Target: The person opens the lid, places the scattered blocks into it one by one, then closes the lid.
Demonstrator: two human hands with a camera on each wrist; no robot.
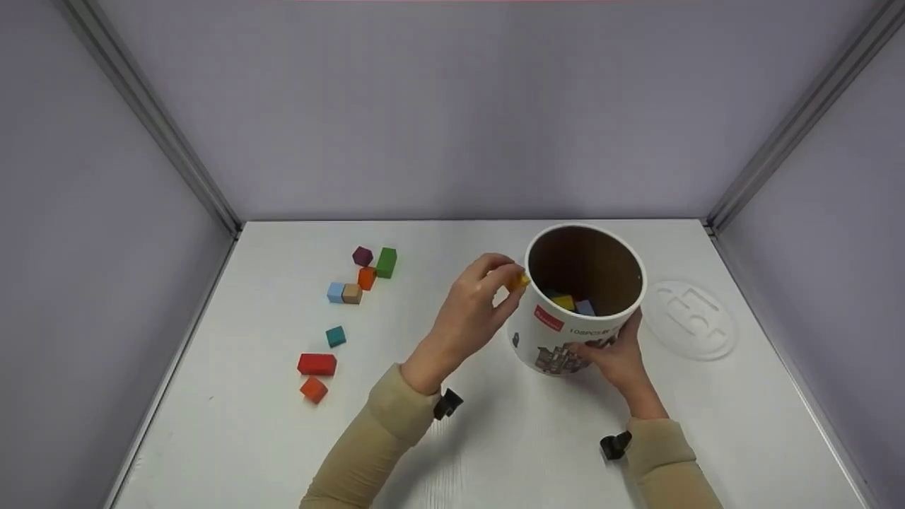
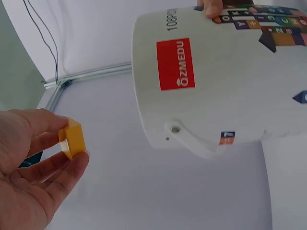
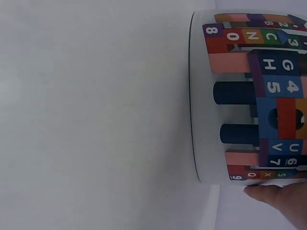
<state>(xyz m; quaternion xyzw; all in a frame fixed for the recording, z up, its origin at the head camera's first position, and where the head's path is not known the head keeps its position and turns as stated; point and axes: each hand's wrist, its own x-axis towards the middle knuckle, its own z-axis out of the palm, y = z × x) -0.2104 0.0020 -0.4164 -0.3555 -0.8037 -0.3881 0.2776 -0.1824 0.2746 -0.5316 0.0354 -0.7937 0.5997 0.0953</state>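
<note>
My left hand (image 1: 466, 307) pinches a small yellow block (image 2: 73, 139) between thumb and fingertips, just left of the bucket's rim. In the left wrist view a dark teal patch (image 2: 33, 159) shows behind those fingers. The tall white bucket (image 1: 587, 326) has printed block pictures and a red label, and its mouth faces up toward the head camera. With thumb on the front and fingers around the right side, my right hand (image 1: 622, 360) grips the bucket low down. Inside lie several blocks, among them a yellow one (image 1: 563, 302) and a blue one (image 1: 585, 308).
Left on the white table are a purple block (image 1: 363, 256), a green block (image 1: 386, 262), an orange block (image 1: 366, 278), light blue and tan cubes (image 1: 352, 294), a teal cube (image 1: 336, 336) and red blocks (image 1: 317, 364). A clear lid (image 1: 693, 318) lies right of the bucket.
</note>
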